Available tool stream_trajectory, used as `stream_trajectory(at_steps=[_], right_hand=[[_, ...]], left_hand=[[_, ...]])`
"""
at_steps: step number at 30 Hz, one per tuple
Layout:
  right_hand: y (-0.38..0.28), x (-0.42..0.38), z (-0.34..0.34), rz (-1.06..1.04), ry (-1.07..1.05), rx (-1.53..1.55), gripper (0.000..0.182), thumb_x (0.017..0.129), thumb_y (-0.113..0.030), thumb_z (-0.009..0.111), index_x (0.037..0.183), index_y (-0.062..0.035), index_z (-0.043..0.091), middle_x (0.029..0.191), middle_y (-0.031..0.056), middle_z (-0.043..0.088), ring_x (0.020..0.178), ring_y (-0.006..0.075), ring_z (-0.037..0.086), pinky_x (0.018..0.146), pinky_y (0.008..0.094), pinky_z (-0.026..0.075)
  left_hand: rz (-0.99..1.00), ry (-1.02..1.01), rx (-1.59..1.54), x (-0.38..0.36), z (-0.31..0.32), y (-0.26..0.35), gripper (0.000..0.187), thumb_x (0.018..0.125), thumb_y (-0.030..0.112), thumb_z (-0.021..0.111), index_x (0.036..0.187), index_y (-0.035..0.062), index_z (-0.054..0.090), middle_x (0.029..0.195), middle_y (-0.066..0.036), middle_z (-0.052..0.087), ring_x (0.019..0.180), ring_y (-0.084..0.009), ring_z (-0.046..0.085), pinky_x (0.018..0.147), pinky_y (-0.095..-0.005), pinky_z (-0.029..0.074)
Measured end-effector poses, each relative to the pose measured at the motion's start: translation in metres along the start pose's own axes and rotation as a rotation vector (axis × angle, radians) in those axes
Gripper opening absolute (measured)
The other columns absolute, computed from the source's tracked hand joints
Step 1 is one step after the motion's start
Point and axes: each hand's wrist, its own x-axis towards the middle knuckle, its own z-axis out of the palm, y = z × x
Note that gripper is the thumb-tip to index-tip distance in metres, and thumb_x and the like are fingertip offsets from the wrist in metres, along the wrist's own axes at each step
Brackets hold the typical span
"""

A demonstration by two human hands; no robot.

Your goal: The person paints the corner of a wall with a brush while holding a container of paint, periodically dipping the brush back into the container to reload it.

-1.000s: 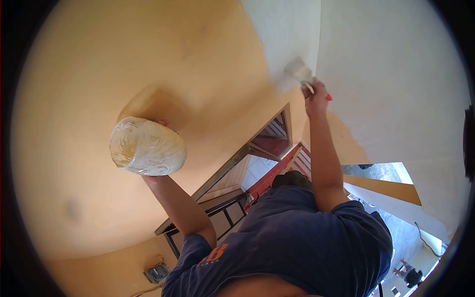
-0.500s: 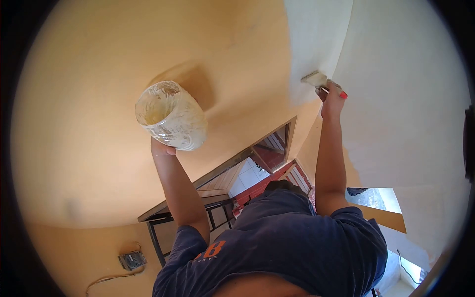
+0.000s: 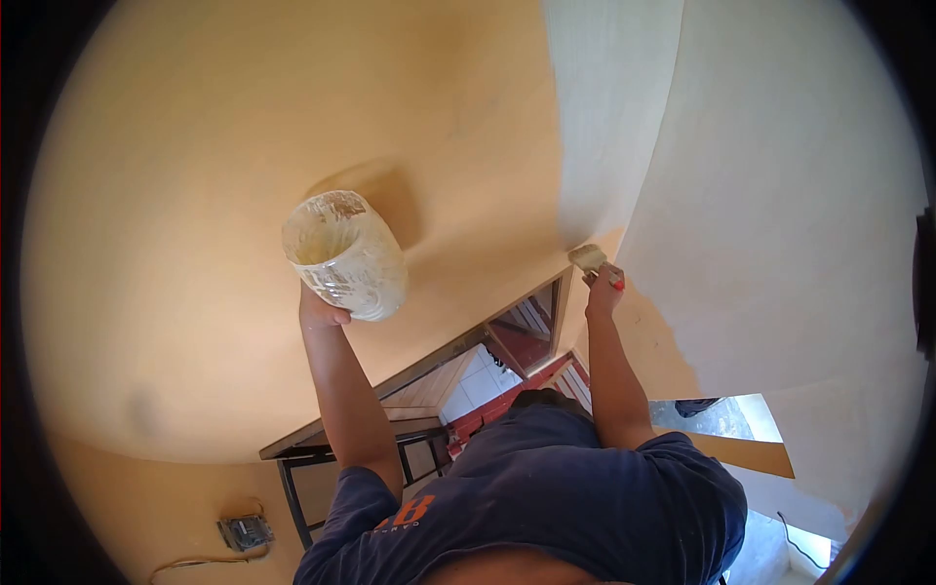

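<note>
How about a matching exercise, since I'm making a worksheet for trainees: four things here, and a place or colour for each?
1. Smeared container
2. Brush
3. Shirt
4. Grey box

A. Dark blue with orange lettering
B. In the right hand
C. Near the picture's lower left corner
D. In the left hand

Pairs: 1-D, 2-B, 3-A, 4-C.

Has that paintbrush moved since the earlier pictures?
Yes: the paintbrush has gone down the wall, closer to the brown frame's upper corner.
</note>
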Motion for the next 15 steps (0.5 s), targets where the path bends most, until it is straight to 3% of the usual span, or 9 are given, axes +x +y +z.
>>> stream_trajectory(at_steps=[6,10,11,15], right_hand=[[-0.070,-0.017,0.077,-0.154,-0.088,-0.208,0.018,0.083,-0.010,0.054,0.098,-0.0013,0.050,0.089,0.0115,0.060,0.069,0.0212,0.062,0.059,0.0308,0.055],[-0.121,-0.040,0.061,-0.029,-0.167,0.298,0.019,0.083,-0.011,0.055,0.099,-0.0010,0.050,0.090,0.0123,0.059,0.072,0.0220,0.062,0.066,0.0315,0.055],[-0.124,-0.041,0.057,-0.014,-0.200,0.470,0.019,0.084,-0.012,0.055,0.099,-0.0014,0.050,0.091,0.0126,0.058,0.075,0.0226,0.062,0.069,0.0319,0.055],[-0.070,-0.035,0.049,-0.065,-0.201,0.288,0.019,0.085,-0.014,0.054,0.100,-0.0047,0.047,0.094,0.0120,0.057,0.084,0.0250,0.061,0.069,0.0334,0.054]], left_hand=[[-0.008,-0.020,0.005,0.009,-0.009,0.001,0.118,0.041,0.033,0.092,0.134,-0.0028,0.029,0.128,-0.014,0.048,0.114,-0.0255,0.049,0.094,-0.0404,0.043],[-0.041,-0.005,-0.005,0.003,-0.013,-0.006,0.119,0.040,0.033,0.092,0.134,-0.0029,0.029,0.127,-0.014,0.048,0.115,-0.0253,0.049,0.094,-0.0402,0.043],[-0.045,0.000,-0.006,0.001,-0.014,-0.008,0.119,0.040,0.033,0.092,0.134,-0.0029,0.029,0.127,-0.014,0.048,0.115,-0.0253,0.049,0.094,-0.0402,0.043],[-0.048,0.030,-0.009,-0.007,-0.020,-0.008,0.120,0.039,0.033,0.092,0.134,-0.0030,0.029,0.127,-0.014,0.048,0.115,-0.0252,0.049,0.093,-0.0400,0.043]])
